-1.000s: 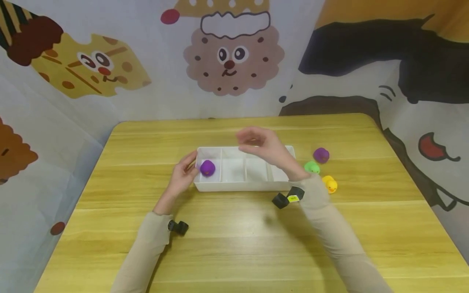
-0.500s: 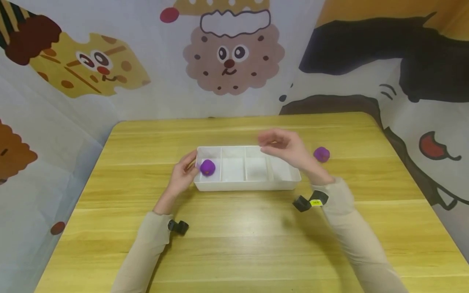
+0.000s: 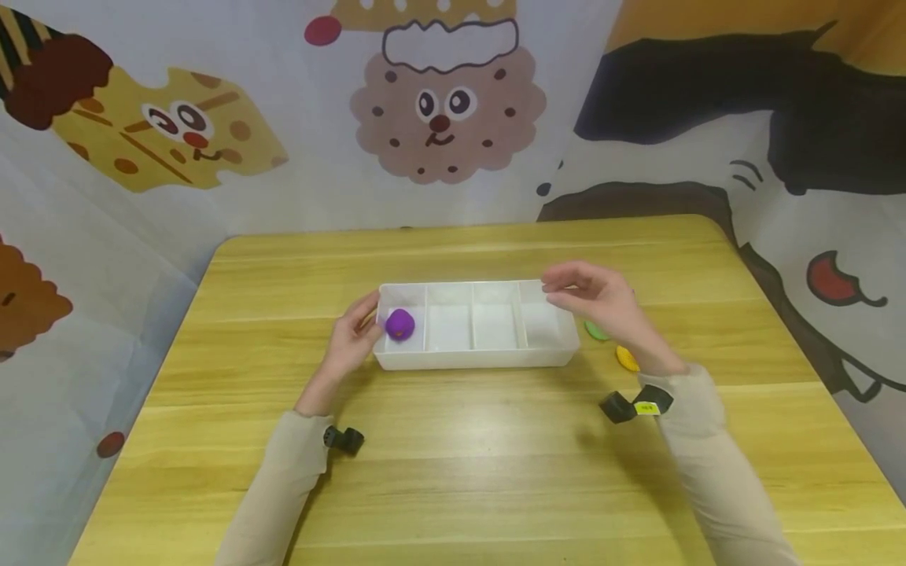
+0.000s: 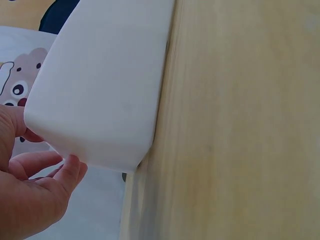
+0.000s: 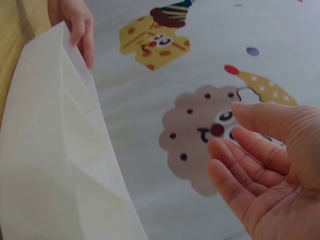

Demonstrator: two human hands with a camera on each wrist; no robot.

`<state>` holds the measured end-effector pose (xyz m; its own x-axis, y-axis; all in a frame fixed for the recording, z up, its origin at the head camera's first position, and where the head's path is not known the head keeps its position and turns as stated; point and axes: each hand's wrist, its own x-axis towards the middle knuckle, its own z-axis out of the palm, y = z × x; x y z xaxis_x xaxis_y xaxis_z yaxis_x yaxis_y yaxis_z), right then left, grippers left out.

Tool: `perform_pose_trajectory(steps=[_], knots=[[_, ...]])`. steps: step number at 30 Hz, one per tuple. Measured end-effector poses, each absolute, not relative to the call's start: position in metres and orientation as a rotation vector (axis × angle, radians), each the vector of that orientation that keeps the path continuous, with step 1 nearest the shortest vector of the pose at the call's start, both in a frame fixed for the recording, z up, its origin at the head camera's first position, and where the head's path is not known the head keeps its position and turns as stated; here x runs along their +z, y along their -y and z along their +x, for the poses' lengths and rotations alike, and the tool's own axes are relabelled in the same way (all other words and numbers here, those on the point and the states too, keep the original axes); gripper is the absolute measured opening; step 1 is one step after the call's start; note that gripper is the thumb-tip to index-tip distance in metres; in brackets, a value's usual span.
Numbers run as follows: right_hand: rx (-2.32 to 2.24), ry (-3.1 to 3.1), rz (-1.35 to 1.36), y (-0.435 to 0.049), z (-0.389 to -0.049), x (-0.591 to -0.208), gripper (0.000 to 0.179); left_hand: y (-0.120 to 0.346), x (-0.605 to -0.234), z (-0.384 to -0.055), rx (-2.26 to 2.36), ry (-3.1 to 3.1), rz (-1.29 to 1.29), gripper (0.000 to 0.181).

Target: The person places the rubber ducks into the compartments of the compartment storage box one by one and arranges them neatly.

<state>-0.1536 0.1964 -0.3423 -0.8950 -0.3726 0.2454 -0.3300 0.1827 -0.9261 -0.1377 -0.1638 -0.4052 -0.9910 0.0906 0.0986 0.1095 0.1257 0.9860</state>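
A long white box (image 3: 474,359) with a row of compartments lies on the table. My left hand (image 3: 351,338) grips its left end, the fingers against the end wall in the left wrist view. In the leftmost compartment sits a purple rubber duck (image 3: 399,324). Over the box's right end hovers my right hand (image 3: 602,306), its fingers loosely bent and thumb apart; the right wrist view shows nothing between them. A green duck (image 3: 597,330) and a yellow duck (image 3: 627,358) are partly covered by that hand and wrist. Another purple duck is almost wholly hidden behind it.
The wooden table (image 3: 453,472) meets a cartoon-printed cloth (image 3: 311,189) at its back and left edges. Each wrist carries a small black camera, the right one (image 3: 633,405) hanging over the table in front of the ducks.
My right hand has moved to the right from above the box's middle to its right end, passing in front of the loose ducks. The left hand, box and purple duck inside stay put.
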Motion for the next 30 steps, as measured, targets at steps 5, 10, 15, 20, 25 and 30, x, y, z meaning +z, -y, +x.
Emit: perform_pose_trajectory(steps=[5,10,15,20,25,30], knots=[[-1.887,-2.4,-0.645,-0.219,-0.15,-0.349,0.028,0.167,-0.419,-0.144,-2.076,2.324,-0.208,0.051],[-1.947,-2.407,-0.487,-0.242,-0.142,-0.355,0.029,0.17,-0.433,-0.15,-2.057,2.33,-0.203,0.051],[-1.898,-2.477,-0.4,-0.265,-0.133,-0.365,0.027,0.171,-0.435,-0.15,-2.029,2.319,-0.253,0.049],[-1.752,-2.573,-0.433,-0.286,-0.129,-0.382,0.029,0.172,-0.435,-0.149,-2.018,2.323,-0.26,0.049],[-1.719,-2.572,-0.439,-0.304,-0.126,-0.4,0.032,0.172,-0.436,-0.15,-2.011,2.324,-0.266,0.049],[-1.711,-2.529,-0.378,-0.317,-0.121,-0.417,0.037,0.172,-0.437,-0.15,-2.016,2.314,-0.274,0.05]])
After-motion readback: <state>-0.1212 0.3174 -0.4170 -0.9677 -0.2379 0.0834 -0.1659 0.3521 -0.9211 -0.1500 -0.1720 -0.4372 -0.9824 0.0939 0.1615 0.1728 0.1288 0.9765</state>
